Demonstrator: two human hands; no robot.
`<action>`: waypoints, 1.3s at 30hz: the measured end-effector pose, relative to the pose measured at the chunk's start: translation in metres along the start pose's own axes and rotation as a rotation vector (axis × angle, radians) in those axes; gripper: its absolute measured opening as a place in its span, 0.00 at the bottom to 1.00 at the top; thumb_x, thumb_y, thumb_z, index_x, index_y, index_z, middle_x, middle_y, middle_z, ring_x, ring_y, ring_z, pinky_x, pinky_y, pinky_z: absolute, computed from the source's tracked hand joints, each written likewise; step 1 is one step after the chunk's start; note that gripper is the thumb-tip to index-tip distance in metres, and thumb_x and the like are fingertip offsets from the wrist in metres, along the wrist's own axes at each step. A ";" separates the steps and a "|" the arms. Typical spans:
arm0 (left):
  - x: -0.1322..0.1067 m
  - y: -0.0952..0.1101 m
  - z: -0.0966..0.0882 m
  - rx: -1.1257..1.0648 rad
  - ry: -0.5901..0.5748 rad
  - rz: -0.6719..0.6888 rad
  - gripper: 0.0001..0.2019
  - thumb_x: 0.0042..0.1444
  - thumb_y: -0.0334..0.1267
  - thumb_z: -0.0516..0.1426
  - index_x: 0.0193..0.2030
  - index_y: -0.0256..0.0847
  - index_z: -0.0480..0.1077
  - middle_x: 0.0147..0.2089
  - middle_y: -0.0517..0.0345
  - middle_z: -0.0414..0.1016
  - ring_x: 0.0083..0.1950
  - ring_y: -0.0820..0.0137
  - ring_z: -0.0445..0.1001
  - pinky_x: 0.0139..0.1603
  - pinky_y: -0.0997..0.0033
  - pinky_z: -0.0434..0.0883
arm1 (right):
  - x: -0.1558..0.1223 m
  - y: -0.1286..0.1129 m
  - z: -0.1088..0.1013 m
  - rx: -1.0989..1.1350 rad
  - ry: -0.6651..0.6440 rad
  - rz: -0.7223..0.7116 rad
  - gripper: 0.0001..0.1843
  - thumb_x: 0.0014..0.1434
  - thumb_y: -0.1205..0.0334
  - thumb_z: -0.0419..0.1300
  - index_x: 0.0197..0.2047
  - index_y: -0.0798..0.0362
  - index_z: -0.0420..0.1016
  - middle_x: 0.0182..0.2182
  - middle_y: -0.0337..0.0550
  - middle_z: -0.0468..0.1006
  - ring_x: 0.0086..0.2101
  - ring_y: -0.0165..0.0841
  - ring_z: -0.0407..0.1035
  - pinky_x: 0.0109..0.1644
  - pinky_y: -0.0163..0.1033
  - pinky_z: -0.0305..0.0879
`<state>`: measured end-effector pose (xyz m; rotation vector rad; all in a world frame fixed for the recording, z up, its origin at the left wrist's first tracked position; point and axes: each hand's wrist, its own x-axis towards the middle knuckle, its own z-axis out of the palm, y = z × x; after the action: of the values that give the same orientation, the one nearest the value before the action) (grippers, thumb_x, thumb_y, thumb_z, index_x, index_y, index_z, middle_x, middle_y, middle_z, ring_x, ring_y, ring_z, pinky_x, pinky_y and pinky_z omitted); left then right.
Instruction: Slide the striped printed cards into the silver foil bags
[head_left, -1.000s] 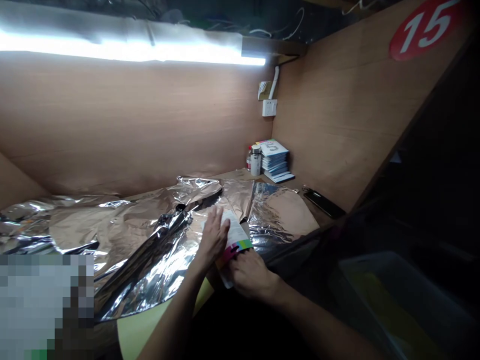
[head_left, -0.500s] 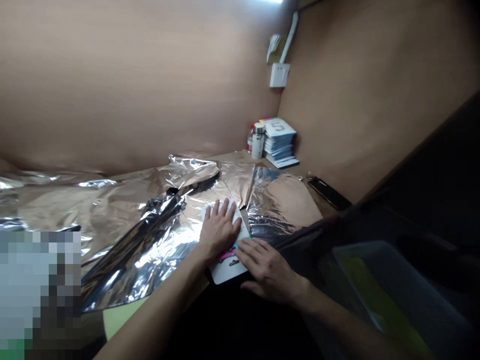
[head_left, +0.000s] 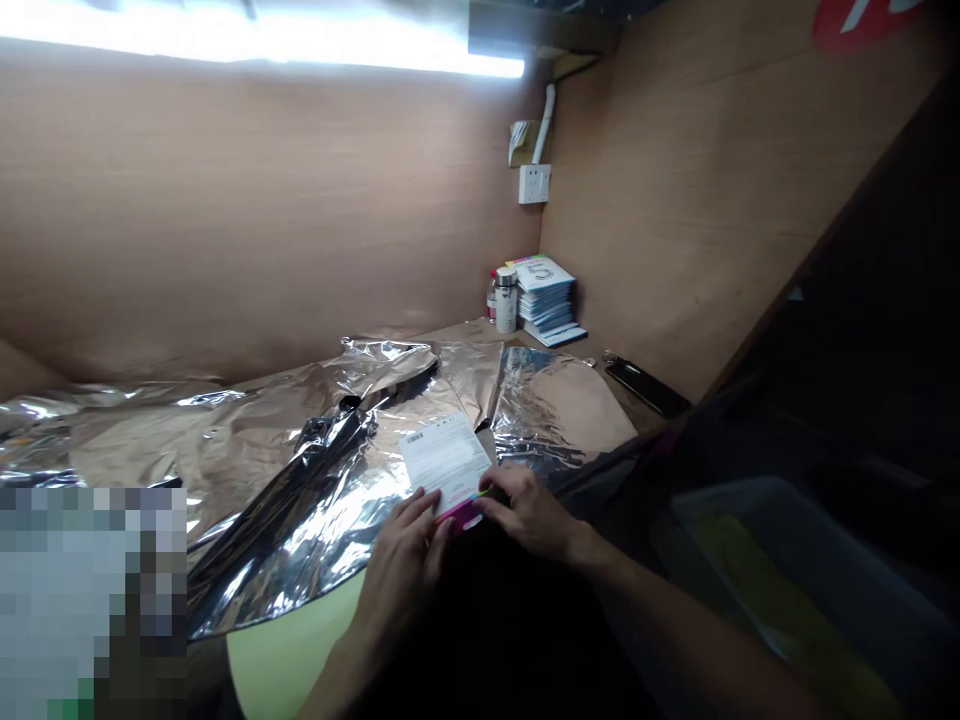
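Observation:
A white printed packaging card with a barcode lies at a slant at the near edge of the foil sheet. A magenta strip with a hang hole runs along its near edge. Both near corners are pinched: my left hand has the left one between thumb and fingers, and my right hand the right one. Fine print covers the card's upper face; its underside is hidden.
Silver foil covers much of the table. At the back corner stand a flask, a red-capped bottle and a stack of booklets. A black phone-like object lies at right, with a translucent bin below.
The card now shows its printed barcode side instead of the mostly white side. My left hand has come off its middle down to the near left corner. The view has tilted up.

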<state>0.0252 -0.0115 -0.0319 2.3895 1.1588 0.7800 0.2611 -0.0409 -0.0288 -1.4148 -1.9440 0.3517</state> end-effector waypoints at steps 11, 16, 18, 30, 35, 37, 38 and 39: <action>0.020 -0.001 -0.003 0.055 -0.039 -0.050 0.22 0.69 0.49 0.53 0.24 0.44 0.69 0.52 0.47 0.77 0.51 0.54 0.74 0.53 0.50 0.74 | 0.012 -0.015 0.004 -0.220 -0.063 0.132 0.04 0.67 0.63 0.64 0.43 0.53 0.74 0.40 0.45 0.76 0.45 0.39 0.69 0.52 0.42 0.63; 0.025 -0.003 0.002 0.133 0.014 -0.016 0.19 0.70 0.45 0.52 0.27 0.44 0.69 0.47 0.47 0.76 0.45 0.55 0.72 0.49 0.49 0.73 | 0.015 -0.022 0.009 -0.354 0.041 0.145 0.07 0.70 0.59 0.62 0.47 0.53 0.75 0.46 0.52 0.76 0.48 0.44 0.69 0.51 0.45 0.64; 0.023 -0.004 0.003 0.152 0.031 -0.005 0.16 0.70 0.44 0.51 0.30 0.44 0.70 0.46 0.47 0.76 0.44 0.55 0.71 0.48 0.50 0.73 | 0.002 -0.024 0.015 -0.376 0.084 0.053 0.10 0.72 0.59 0.59 0.52 0.52 0.76 0.52 0.54 0.77 0.52 0.45 0.69 0.56 0.49 0.62; 0.034 -0.035 -0.054 0.043 0.001 -0.010 0.12 0.66 0.37 0.54 0.46 0.45 0.79 0.59 0.50 0.80 0.57 0.60 0.79 0.60 0.59 0.75 | 0.026 -0.004 0.007 -0.450 -0.080 -0.133 0.16 0.72 0.65 0.56 0.59 0.50 0.76 0.60 0.52 0.76 0.60 0.47 0.66 0.64 0.57 0.51; -0.037 -0.093 -0.121 0.203 -0.003 -0.101 0.21 0.70 0.48 0.51 0.61 0.46 0.77 0.67 0.51 0.75 0.73 0.52 0.66 0.74 0.45 0.63 | 0.022 -0.040 0.021 -0.293 -0.038 -0.219 0.23 0.66 0.76 0.53 0.60 0.51 0.76 0.55 0.53 0.76 0.55 0.45 0.68 0.59 0.51 0.57; -0.058 -0.108 -0.126 0.287 -0.077 -0.115 0.23 0.70 0.51 0.52 0.66 0.47 0.73 0.72 0.53 0.69 0.76 0.52 0.60 0.76 0.44 0.58 | 0.013 -0.064 0.034 -0.208 -0.111 -0.310 0.23 0.65 0.76 0.53 0.59 0.52 0.76 0.53 0.53 0.78 0.53 0.44 0.70 0.59 0.50 0.59; -0.064 -0.114 -0.125 0.316 -0.106 -0.120 0.24 0.70 0.51 0.52 0.68 0.48 0.71 0.74 0.54 0.65 0.77 0.53 0.59 0.77 0.44 0.57 | 0.010 -0.075 0.041 -0.183 -0.159 -0.370 0.22 0.65 0.75 0.54 0.59 0.52 0.76 0.54 0.53 0.78 0.54 0.44 0.70 0.60 0.50 0.60; -0.067 -0.118 -0.123 0.338 -0.128 -0.125 0.25 0.71 0.51 0.51 0.71 0.48 0.68 0.76 0.53 0.62 0.78 0.54 0.58 0.77 0.45 0.56 | 0.007 -0.085 0.049 -0.173 -0.212 -0.431 0.21 0.67 0.71 0.56 0.62 0.53 0.74 0.56 0.54 0.77 0.56 0.44 0.69 0.62 0.51 0.60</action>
<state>-0.1552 0.0155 -0.0211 2.5558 1.4666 0.4097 0.1658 -0.0571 -0.0122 -1.0504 -2.4348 0.1367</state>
